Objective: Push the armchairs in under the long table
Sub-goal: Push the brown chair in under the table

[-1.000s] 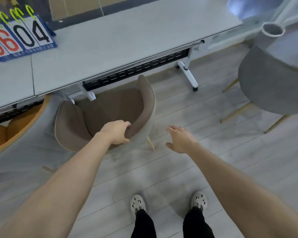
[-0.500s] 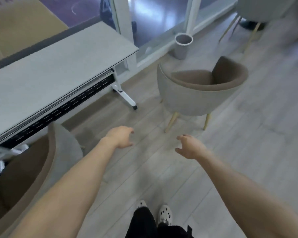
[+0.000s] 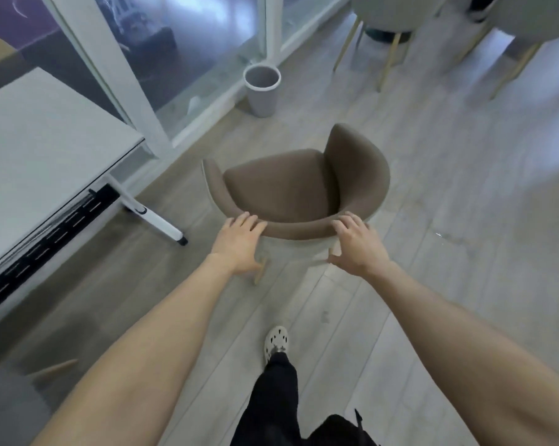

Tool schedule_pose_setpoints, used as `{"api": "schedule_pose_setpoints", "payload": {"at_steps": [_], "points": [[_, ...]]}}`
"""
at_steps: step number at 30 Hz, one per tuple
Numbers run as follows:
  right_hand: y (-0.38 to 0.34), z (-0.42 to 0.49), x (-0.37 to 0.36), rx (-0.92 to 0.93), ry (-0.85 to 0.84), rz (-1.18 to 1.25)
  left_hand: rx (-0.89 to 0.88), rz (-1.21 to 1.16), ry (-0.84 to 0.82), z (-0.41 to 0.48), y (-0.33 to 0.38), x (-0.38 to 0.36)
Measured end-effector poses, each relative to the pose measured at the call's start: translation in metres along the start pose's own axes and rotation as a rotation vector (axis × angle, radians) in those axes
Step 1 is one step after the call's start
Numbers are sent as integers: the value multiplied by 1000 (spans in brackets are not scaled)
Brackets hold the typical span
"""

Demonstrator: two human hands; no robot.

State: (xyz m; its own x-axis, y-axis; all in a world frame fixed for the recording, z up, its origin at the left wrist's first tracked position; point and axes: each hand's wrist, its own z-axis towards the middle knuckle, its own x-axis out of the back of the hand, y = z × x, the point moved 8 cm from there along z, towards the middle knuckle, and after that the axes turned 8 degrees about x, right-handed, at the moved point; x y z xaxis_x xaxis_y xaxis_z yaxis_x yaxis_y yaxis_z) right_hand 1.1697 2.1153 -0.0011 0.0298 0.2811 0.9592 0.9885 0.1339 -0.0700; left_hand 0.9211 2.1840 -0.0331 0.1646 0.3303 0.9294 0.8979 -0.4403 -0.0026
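From my head camera, the brown armchair stands out on the wooden floor, well apart from the long table's tabletop at my left and not under it. The chair's curved back rim faces me. My left hand lies on that rim with fingers spread over the top edge and thumb hanging down the pale outer shell, loose rather than clamped. My right hand rests on the rim further right, fingers curled over the edge, thumb low on the outside (whether it truly squeezes the rim I cannot tell).

Between chair and table the white table leg angles out across the floor, ending in a dark foot, and a black perforated tray runs under the tabletop edge. A grey bin stands beyond the chair, near the glass partition. Pale chairs on thin wooden legs sit at the far right. In the lower left corner, part of another grey chair shows close to the table. My one visible shoe is planted behind the armchair.
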Motion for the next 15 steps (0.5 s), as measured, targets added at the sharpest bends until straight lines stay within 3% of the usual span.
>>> {"api": "schedule_pose_setpoints", "payload": {"at_steps": [8,15], "points": [[59,77,-31,164,-230,-163,-44,49,-115,80,22,-27],[74,94,-45,339,-122,-128,78,-93,-69,87,19,-49]]}}
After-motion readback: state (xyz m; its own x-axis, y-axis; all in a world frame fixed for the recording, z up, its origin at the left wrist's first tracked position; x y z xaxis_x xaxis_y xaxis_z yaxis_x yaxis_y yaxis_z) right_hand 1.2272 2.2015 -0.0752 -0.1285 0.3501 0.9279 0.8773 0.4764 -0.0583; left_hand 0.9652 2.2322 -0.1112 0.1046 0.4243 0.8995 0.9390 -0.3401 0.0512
